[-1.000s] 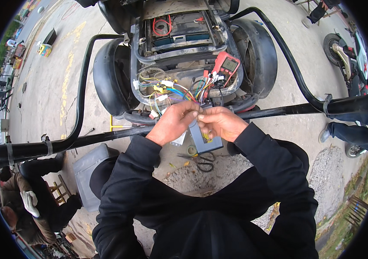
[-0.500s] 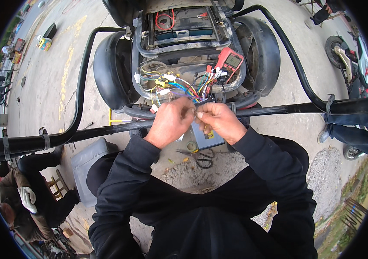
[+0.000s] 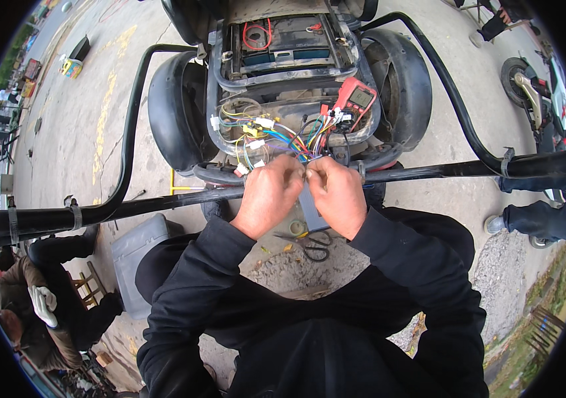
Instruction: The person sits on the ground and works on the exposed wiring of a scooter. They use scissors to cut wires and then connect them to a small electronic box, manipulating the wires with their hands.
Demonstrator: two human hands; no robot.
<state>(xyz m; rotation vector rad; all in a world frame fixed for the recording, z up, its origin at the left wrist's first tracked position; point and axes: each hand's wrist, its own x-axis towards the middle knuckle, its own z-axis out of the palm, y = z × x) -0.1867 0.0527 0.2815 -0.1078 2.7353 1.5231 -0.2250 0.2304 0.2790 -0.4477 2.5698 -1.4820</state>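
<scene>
My left hand [image 3: 268,194] and my right hand [image 3: 338,196] meet just above the black crossbar, fingers pinched and fingertips almost touching. Whatever they hold is small and hidden by the fingers. Coloured wires [image 3: 294,140] run down to a point right behind the fingertips. White plug connectors [image 3: 256,144] hang among the loose wires on the left. A red multimeter [image 3: 354,99] with a lit display leans at the right of the wiring. Partly covered by my right hand, a blue-grey box [image 3: 309,211] sits below.
The black crossbar [image 3: 422,172] spans in front of me, before a vehicle frame with black wheel guards [image 3: 178,109]. Black-handled scissors [image 3: 314,251] and a tape roll [image 3: 297,227] lie between my knees. A grey case [image 3: 138,255] stands at left, near a seated person [image 3: 44,305].
My right hand has turned more upright and its fingers have curled in closer to the left. The blue-grey box is more covered. The view has shifted slightly.
</scene>
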